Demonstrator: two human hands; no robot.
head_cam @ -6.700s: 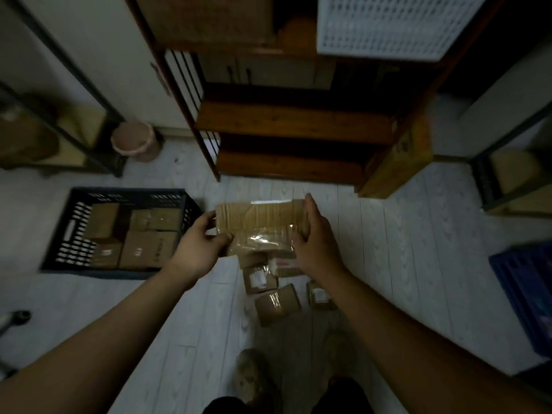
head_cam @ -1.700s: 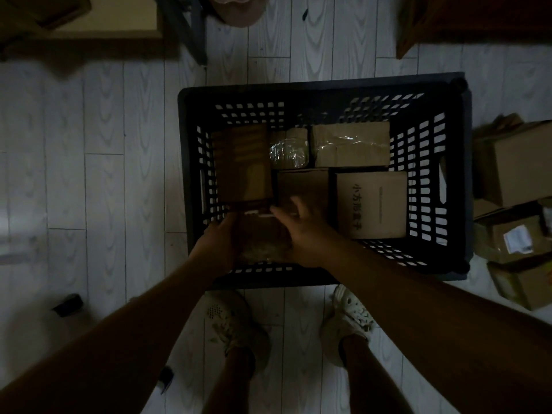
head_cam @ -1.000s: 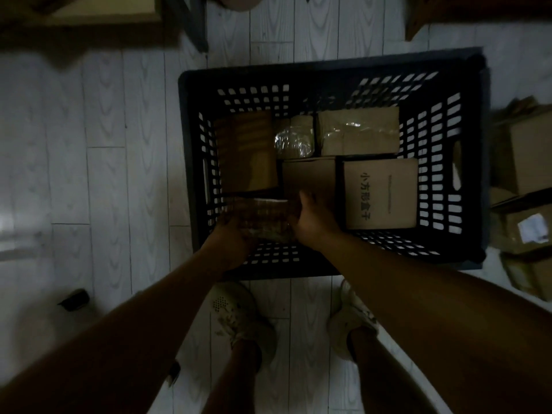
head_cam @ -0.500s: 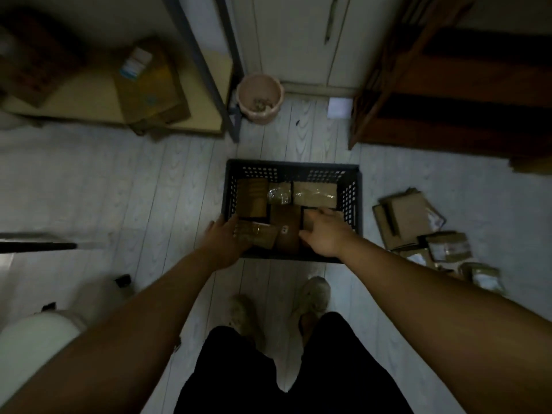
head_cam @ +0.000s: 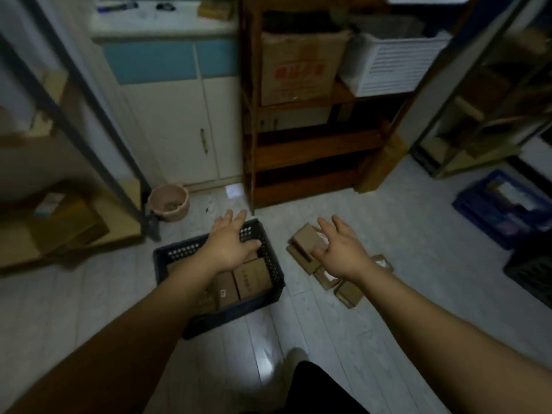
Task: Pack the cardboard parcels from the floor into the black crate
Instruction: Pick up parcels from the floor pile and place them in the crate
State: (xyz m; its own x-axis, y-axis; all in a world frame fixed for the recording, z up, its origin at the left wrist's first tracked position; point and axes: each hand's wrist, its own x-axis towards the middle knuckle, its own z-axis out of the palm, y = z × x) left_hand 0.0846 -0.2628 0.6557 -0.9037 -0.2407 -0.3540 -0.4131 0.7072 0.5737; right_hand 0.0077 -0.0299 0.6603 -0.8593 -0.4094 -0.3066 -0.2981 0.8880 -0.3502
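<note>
Judging from how things lie, the packing is perhaps half done. The black crate point(head_cam: 239, 310) sits on the pale floor left of centre, and its bottom is largely covered with cardboard parcels. A printed box point(head_cam: 254, 276) lies against the right wall, a plain box point(head_cam: 225, 289) touches it on the left, and the left forearm partly hides others. The crate's walls rise above the box tops, so a second layer looks possible, though I cannot be sure.

Right of the crate, and apart from it, a loose pile of parcels point(head_cam: 307, 239) waits on the floor. It holds at least four, the nearest being a small taped box point(head_cam: 349, 292) at the pile's near edge. All of these have yet to go in.

The left hand point(head_cam: 230, 243) hovers over the far end of the crate with fingers straight, holding nothing. The right hand point(head_cam: 343, 249) is stretched over the pile with fingers spread and relaxed, also empty. Whether its fingertips touch the top box cannot be told. The step in hand looks like a reach for another parcel.

A pink bucket point(head_cam: 168, 201) stands far left of the crate, a wooden shelf unit point(head_cam: 298, 159) stands beyond, and a blue crate point(head_cam: 501, 204) lies far right.
</note>
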